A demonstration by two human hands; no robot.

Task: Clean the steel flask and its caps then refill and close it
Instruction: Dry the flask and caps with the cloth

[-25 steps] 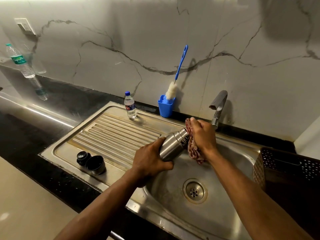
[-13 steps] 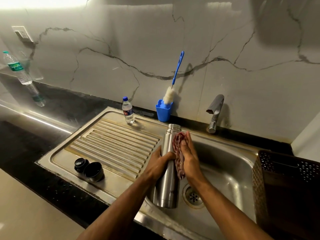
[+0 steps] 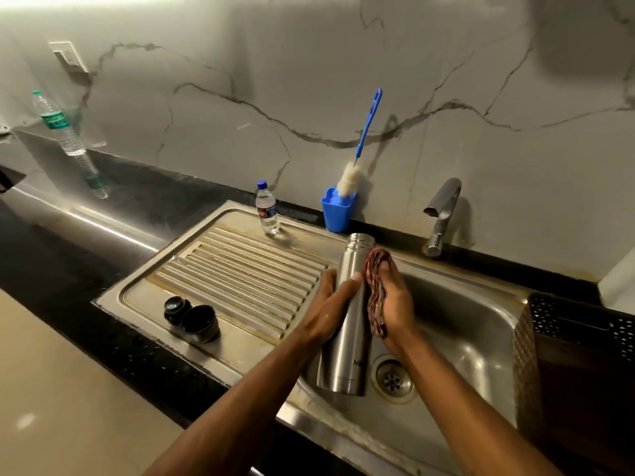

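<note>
The steel flask (image 3: 347, 338) stands nearly upright over the sink basin (image 3: 457, 324), its mouth uncapped. My left hand (image 3: 330, 304) grips the flask's middle from the left, thumb across its front. My right hand (image 3: 391, 304) presses a reddish patterned cloth (image 3: 374, 290) flat against the flask's right side. Two dark caps lie on the drainboard's near left: a small inner cap (image 3: 176, 309) and a cup-shaped outer cap (image 3: 201, 323).
A small water bottle (image 3: 266, 207) stands at the drainboard's back edge. A blue holder (image 3: 337, 211) with a bottle brush (image 3: 360, 149) sits by the wall. The tap (image 3: 441, 214) is right of it. A perforated basket (image 3: 580, 338) occupies the sink's right side. A large bottle (image 3: 58, 125) stands far left.
The flask was tilted with the cloth at its mouth; it has been turned upright, and my right hand with the cloth now lies along its side.
</note>
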